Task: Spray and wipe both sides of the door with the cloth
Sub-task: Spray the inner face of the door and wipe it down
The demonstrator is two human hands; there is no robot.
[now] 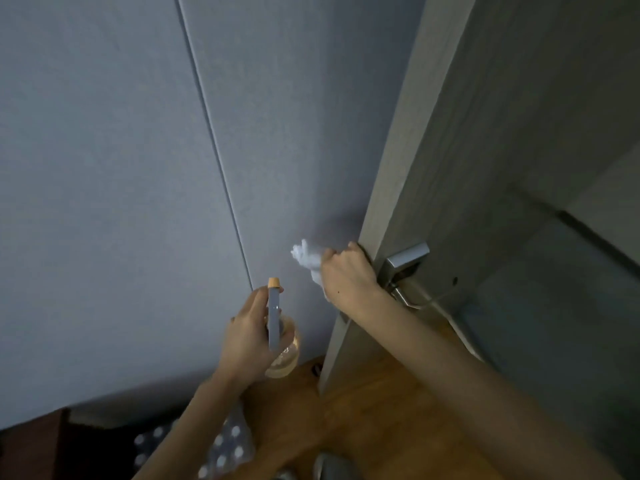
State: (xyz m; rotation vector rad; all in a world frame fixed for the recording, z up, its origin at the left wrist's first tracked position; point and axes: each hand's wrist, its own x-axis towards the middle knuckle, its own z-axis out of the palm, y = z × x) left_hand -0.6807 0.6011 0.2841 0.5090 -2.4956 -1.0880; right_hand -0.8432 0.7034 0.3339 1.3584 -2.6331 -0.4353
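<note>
Right hand (346, 275): fingers curled over the edge of the pale grey wood-grain door (467, 140), with a crumpled white cloth (306, 259) bunched in the same grip and sticking out on its far left side. Silver metal lever handle (407, 271) just right of that hand. Left hand (249, 337), lower and left of it, grips a clear spray bottle with grey head and orange nozzle (275, 320), pointing up. Blue-grey wall (121, 168) beyond both. Wooden floor (363, 410) below.

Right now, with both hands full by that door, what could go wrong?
The right hand grips the door's edge while holding the white cloth; if the door swings toward the wall, fingers might get pinched. The spray bottle in the left hand points at the wall, so mist could miss the door.
</note>
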